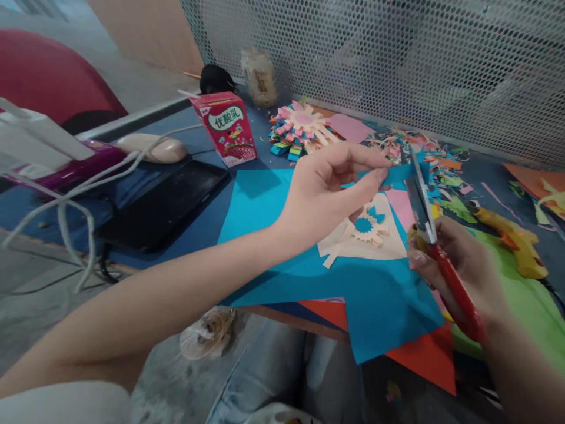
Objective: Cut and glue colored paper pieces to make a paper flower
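Between thumb and fingers, my left hand point(329, 188) pinches a narrow blue paper strip point(399, 172) that points to the right. My right hand point(459, 259) grips red-handled scissors point(450, 282), blades upward and around the strip's far part; whether they touch it I cannot tell. Below my hands lies a cream paper piece point(333, 244) with a cut-out fringed ring point(368, 232) on it. Large blue paper sheets point(286, 282) spread underneath, one hanging over the table's front edge.
A fringed paper flower pile point(304, 123) and paper scraps point(445, 171) lie by the mesh panel point(397, 70). At right are a yellow glue gun point(514, 238) and green paper point(521, 294). A drink carton point(229, 129), phone point(163, 203) and white cables point(70, 206) are at left.
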